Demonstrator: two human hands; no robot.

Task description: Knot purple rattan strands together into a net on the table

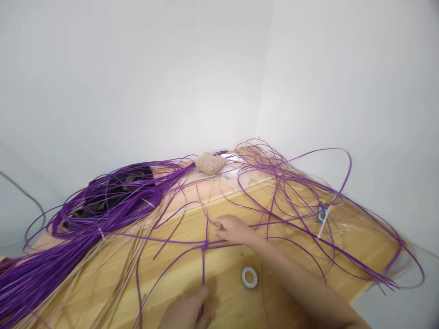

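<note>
Several purple strands cross at a small knot (204, 246) above the wooden table. One purple strand (203, 267) runs down from the knot to my left hand (188, 310), which is closed on it; motion blurs this hand and the frame's lower edge cuts it off. Up and to the right of the knot is my right hand (231, 229), its thumb and fingers pinched together. A thin curved strand (207, 214) leads to those fingertips. Other purple strands pass beneath or beside the right hand and wrist.
A white tape roll (249, 278) lies on the wooden table (233, 299). Purple bundles (133, 208) and tan strips (128, 256) spread at left. A woven tan piece (210, 163) sits at the back. Loose purple loops (277, 176) and a blue-handled tool (321, 214) are at right.
</note>
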